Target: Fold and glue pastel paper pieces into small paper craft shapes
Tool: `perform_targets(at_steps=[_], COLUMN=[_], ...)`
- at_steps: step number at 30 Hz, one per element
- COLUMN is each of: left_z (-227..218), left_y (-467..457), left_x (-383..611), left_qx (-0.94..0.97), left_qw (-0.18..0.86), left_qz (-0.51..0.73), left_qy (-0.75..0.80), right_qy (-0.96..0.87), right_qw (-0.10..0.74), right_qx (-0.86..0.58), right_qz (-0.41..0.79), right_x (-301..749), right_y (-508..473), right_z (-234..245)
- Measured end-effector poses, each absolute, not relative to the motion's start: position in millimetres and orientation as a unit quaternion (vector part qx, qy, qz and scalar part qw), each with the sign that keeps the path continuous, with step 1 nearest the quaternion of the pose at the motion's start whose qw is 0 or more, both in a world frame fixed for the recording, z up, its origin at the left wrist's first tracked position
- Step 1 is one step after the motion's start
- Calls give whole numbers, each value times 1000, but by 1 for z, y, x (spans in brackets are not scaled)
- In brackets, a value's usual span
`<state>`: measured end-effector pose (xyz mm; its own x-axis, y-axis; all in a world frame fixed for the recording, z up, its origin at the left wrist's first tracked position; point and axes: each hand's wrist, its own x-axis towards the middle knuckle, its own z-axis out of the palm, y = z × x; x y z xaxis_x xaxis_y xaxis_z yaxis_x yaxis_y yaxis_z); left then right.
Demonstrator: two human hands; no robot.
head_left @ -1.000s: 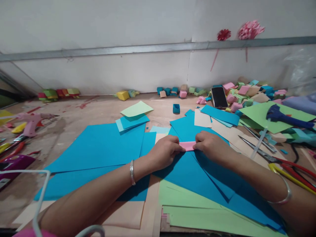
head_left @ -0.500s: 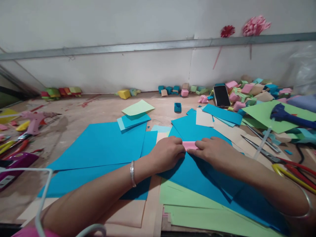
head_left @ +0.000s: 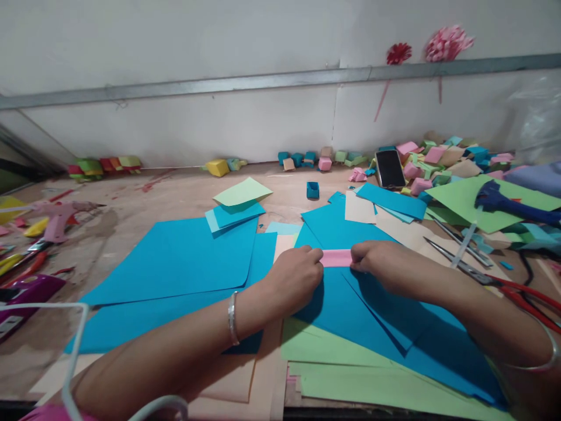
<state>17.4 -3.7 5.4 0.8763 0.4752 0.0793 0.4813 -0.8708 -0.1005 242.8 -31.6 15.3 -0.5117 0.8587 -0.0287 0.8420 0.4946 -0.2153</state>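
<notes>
A narrow pink paper strip (head_left: 336, 258) is stretched between my two hands, just over blue paper sheets (head_left: 333, 295). Its left end is in the closed fingers of my left hand (head_left: 298, 275). My right hand (head_left: 379, 263) pinches the right end. The fingers cover both ends of the strip, so only its middle shows. More blue sheets (head_left: 175, 254) lie under and beside my left forearm, and light green sheets (head_left: 342, 348) stick out below the blue ones near the table's front edge.
Scissors (head_left: 464, 263), a blue glue gun (head_left: 504, 202) and a phone (head_left: 390, 168) lie to the right, near a heap of folded paper pieces (head_left: 438, 155). At left are a pink glue gun (head_left: 56, 219) and a purple tool (head_left: 33, 301). A small blue paper box (head_left: 312, 190) stands mid-table.
My right hand has shifted slightly right along the pink strip, its fingers now curled in. More of the strip shows between my hands. The view has moved a little.
</notes>
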Motion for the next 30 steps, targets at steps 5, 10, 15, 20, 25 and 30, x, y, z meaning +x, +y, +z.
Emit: perform_targets(at_steps=[5,10,15,20,25,30], left_z=[4,3,-4,-11,-11,-10], left_y=[-6,-10,-16,-26,-40,-34], left_x=[16,18,22,23,26,25], left_qx=[-940,-930,-942,-941,-922,-933], left_qw=[79,113,140,133,170,182], left_qz=[-20,-42,-17,-18,14,3], left_qy=[-332,-346,-305,-309,-348,-310], right_qy=[-874,-877,-872,-874,-868,-863], right_qw=[37,-6,-55,-75,-58,-59], right_qx=[-474,-475,-486,-472,-485,-494], right_qz=[100,70,-16,-83,-91,-91], right_x=[246,243,228,211,207,206], right_y=[-32,-32,-39,-51,-55,-57], right_z=[15,20,18,8,1,-4])
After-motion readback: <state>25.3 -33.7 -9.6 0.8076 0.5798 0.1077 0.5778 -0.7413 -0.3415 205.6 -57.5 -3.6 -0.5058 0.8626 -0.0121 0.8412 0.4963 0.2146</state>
